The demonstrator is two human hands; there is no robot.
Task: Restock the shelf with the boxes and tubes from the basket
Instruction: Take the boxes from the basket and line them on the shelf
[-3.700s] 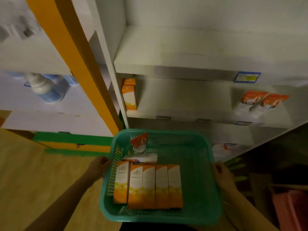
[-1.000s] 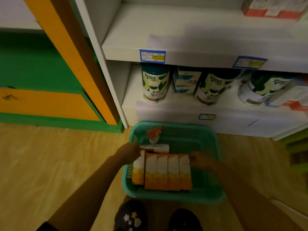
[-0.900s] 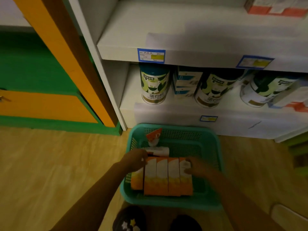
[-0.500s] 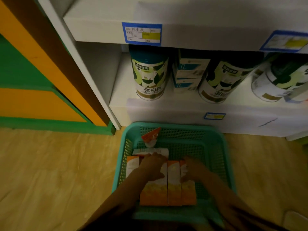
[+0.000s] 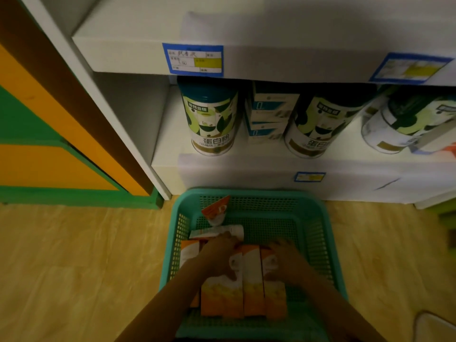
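A teal plastic basket (image 5: 326, 243) stands on the floor against the base of the white shelf unit (image 5: 246, 169). A row of orange and white boxes (image 5: 251, 292) lies flat in it. My left hand (image 5: 218, 253) lies over the left boxes with fingers curled at their top edge and thumb across one. My right hand (image 5: 287, 257) clasps the rightmost box from the side. Behind the boxes a white tube (image 5: 223, 230) lies flat, and an orange-tipped tube (image 5: 216, 210) leans at the basket's back left.
The lowest shelf holds green tins (image 5: 212, 119) and blue-white cartons (image 5: 269, 114). Above it, a bare shelf board (image 5: 135, 33) carries blue price labels (image 5: 193, 60). An orange and green cabinet (image 5: 49, 164) stands left. The floor (image 5: 74, 267) is wood.
The basket went from being carried at shelf height to resting on the floor. Both hands left its rim and reached onto the boxes, and my view has dropped closer to them.
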